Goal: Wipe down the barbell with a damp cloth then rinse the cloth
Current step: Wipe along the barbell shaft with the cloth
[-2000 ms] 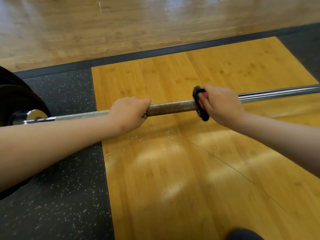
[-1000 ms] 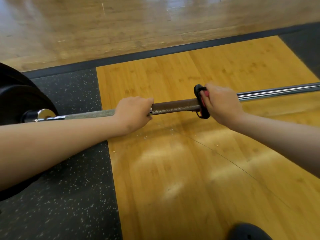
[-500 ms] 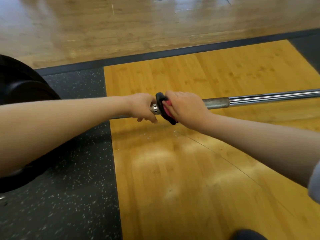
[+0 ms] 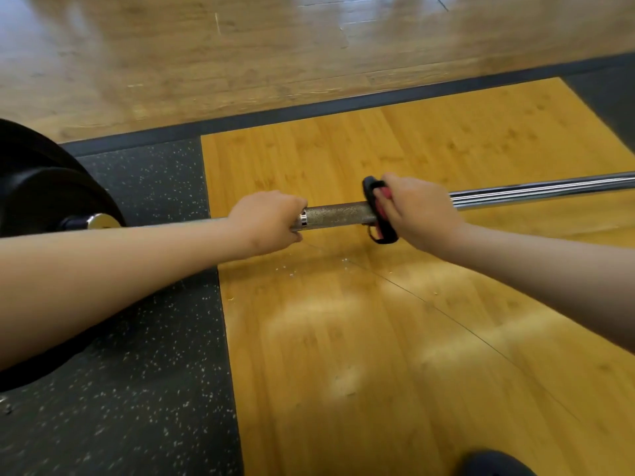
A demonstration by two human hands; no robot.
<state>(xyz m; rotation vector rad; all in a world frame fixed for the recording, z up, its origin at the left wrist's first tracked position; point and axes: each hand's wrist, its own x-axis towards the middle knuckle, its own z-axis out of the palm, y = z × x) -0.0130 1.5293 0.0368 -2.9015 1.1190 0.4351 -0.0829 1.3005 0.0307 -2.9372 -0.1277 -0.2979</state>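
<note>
Both grips clenched on the barbell [image 4: 338, 214]: left hand [image 4: 266, 221] wrapped around the shaft at the near end of the knurled section, right hand [image 4: 417, 211] closed on the bar with a black-and-red item [image 4: 378, 214] pressed under its fingers, cloth or not impossible to tell. Half a second ago nearly touching the left hand; now well apart from it, with a bare stretch of rough knurling exposed between the two. Lies across the yellow wooden platform [image 4: 343, 338], knurl between the grips, smooth chrome running on to the right past the right hand. Farther left, over the speckled rubber mat [image 4: 137, 389], sleeve collar and black weight plate [image 4: 37, 194].
</note>
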